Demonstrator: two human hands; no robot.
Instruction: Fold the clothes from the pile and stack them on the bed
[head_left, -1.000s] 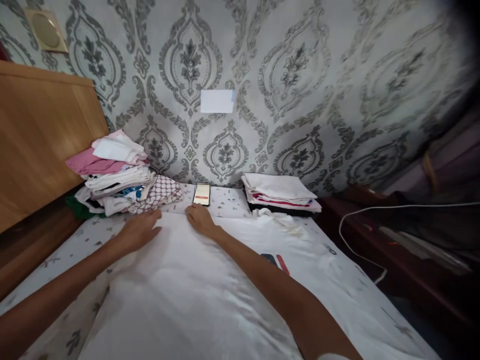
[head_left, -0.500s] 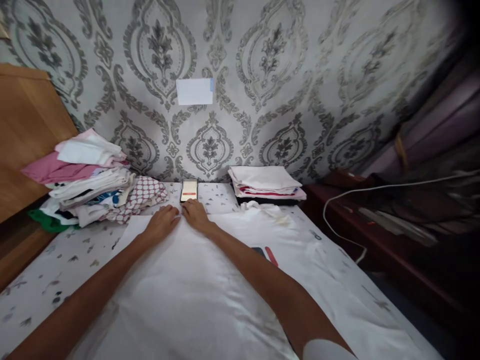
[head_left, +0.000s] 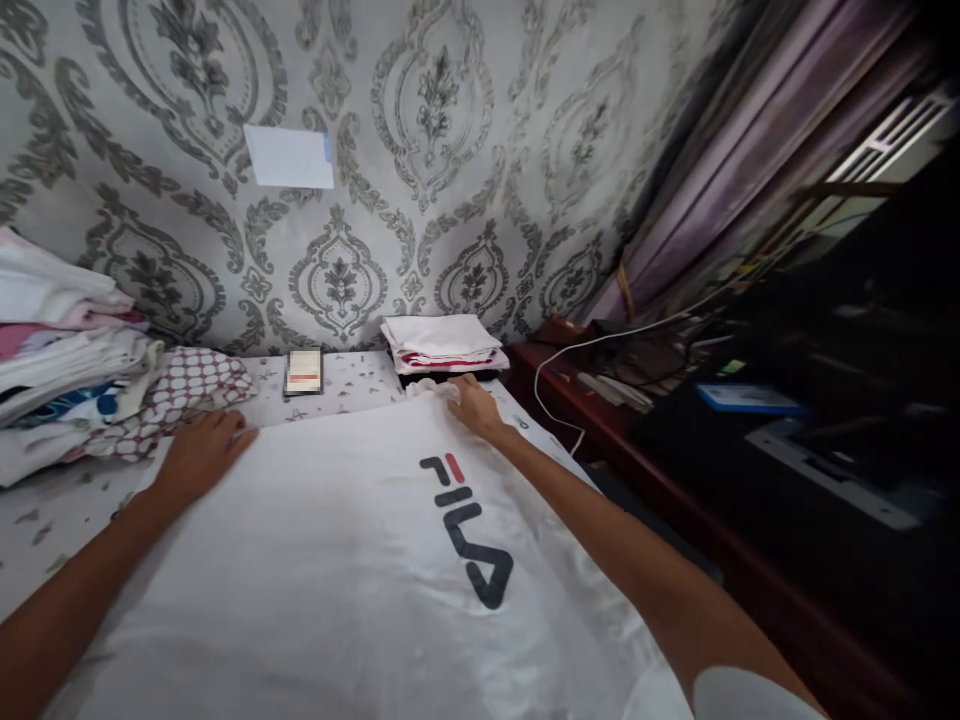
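Note:
A white T-shirt (head_left: pixel 322 540) with a dark and red FILA print (head_left: pixel 469 530) lies spread over the bed in front of me. My left hand (head_left: pixel 202 455) rests palm down on its far left corner, fingers stretched and thumb apart. At the far right edge, beside a bunched bit of white cloth, my right hand (head_left: pixel 478 408) has its fingers curled over the fabric. The fingertips are partly hidden there. Beyond the shirt's far edge lies a phone (head_left: pixel 304 371) with a lit screen.
A loose heap of clothes (head_left: pixel 67 350) sits on the left, with a red-and-white patterned cloth (head_left: pixel 199 385) beside it. A neat folded stack (head_left: pixel 442 343) stands by the wall. On the right are a dark red desk (head_left: pixel 559 385) and a white cable (head_left: pixel 536 385).
My hands, together at the shirt's far edge before, are now spread apart to its left and right sides. The FILA print has come into full view. My view has turned right.

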